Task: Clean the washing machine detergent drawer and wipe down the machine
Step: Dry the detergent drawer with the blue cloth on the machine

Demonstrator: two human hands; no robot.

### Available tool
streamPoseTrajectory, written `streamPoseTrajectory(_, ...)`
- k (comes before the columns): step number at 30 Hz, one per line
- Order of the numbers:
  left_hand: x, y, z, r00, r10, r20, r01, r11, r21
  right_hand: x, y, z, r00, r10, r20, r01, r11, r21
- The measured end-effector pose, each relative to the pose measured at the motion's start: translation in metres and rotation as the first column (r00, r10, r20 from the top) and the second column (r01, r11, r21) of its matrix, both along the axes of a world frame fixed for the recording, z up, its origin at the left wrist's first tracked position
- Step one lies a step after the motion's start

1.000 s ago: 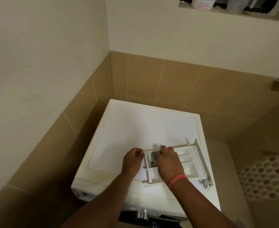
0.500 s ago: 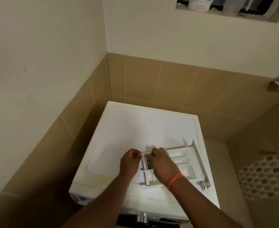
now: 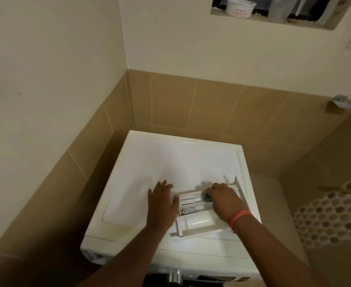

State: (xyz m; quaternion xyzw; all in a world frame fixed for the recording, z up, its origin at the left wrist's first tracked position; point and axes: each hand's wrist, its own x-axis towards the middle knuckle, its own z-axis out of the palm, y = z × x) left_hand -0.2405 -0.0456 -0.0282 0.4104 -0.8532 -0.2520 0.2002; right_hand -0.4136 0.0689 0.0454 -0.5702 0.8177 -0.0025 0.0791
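The white washing machine (image 3: 170, 162) stands in a tiled corner, and I look down on its top. The removed white detergent drawer (image 3: 199, 222) lies on the lid near the front right, its compartments facing up. My left hand (image 3: 162, 200) rests flat on the lid with fingers apart, its edge against the drawer's left end. My right hand (image 3: 225, 201), with an orange band at the wrist, is curled over the drawer's far middle part. Its fingers are closed on a small dark teal piece (image 3: 207, 197); I cannot tell what that piece is.
Tan tiled walls close in on the left and behind the machine. A wall niche at the top holds a white tub (image 3: 240, 8). A floor strip and pebble mosaic (image 3: 336, 216) lie to the right. The machine's knob (image 3: 175, 276) shows at the bottom edge.
My left hand has opened from a pinch and now lies flat beside the drawer. My right hand has shifted rightward along the drawer, uncovering its left compartments.
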Motion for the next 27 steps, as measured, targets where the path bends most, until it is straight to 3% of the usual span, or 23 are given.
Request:
streamPoseTrajectory(3, -0.013, 0.017, 0.000, 0.968, -0.188, 0.167, 0.215, 0.963, -0.164, 0.021, -0.009, -0.006, 0.989, 0.090, 0.116, -0.088, 0.996, -0.025)
streamPoseTrajectory(7, -0.013, 0.028, -0.018, 0.913, -0.272, 0.305, 0.332, 0.929, -0.163, 0.014, -0.011, -0.006, 0.981, 0.027, 0.192, -0.035, 0.999, 0.037)
streamPoseTrajectory(10, -0.012, 0.027, -0.021, 0.876, -0.288, 0.387, 0.378, 0.908, -0.181, -0.001, -0.007, -0.004, 0.989, -0.033, 0.144, 0.014, 0.991, 0.135)
streamPoseTrajectory(15, -0.016, 0.029, -0.023, 0.879, -0.286, 0.382, 0.362, 0.921, -0.142, 0.015, -0.011, -0.009, 0.999, 0.026, 0.039, -0.029, 0.997, 0.077)
streamPoseTrajectory(19, -0.016, 0.027, -0.021, 0.889, -0.281, 0.361, 0.345, 0.930, -0.125, 0.010, -0.006, -0.011, 0.993, 0.098, 0.070, -0.100, 0.995, 0.027)
streamPoseTrajectory(27, -0.022, 0.032, -0.016, 0.921, -0.249, 0.298, 0.336, 0.896, -0.291, -0.017, 0.004, -0.001, 0.996, 0.004, -0.092, 0.003, 0.997, 0.079)
